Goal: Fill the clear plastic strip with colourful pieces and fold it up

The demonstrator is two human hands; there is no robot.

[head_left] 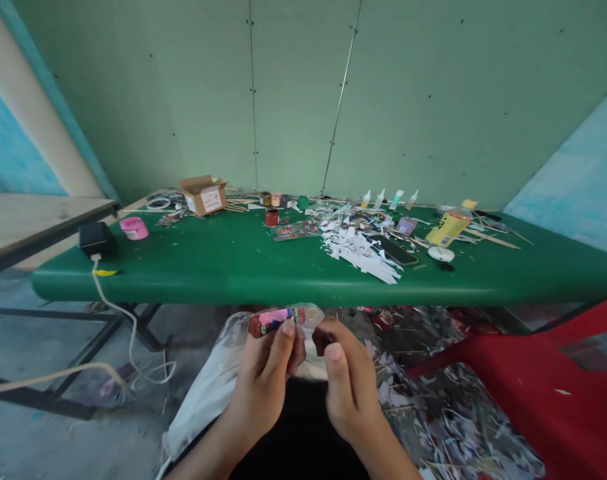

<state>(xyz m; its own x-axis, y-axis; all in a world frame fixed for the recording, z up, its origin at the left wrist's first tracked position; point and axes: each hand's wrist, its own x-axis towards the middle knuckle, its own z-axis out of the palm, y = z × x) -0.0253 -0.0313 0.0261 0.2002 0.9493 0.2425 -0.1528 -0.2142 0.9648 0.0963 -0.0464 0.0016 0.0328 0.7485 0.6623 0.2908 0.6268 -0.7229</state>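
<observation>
In my left hand (261, 380) is a clear plastic piece with a painted pattern (276, 316) of pink, brown, blue and green, pinched between thumb and fingers just above my lap. My right hand (351, 383) is beside it at the piece's right end, with the fingers curled and the thumb pressed toward the forefinger. Whatever those right fingers hold, if anything, is too small or hidden to make out. Pale cloth (203, 393) covers my lap under the left hand.
The green table (223, 267) in front bears white paper scraps (358, 252), a phone (393, 249), paint jars (272, 217), a cardboard box (206, 197), a pink jar (134, 229) and a black adapter (96, 240) with a cord. A red chair (523, 387) stands at right; scraps litter the floor.
</observation>
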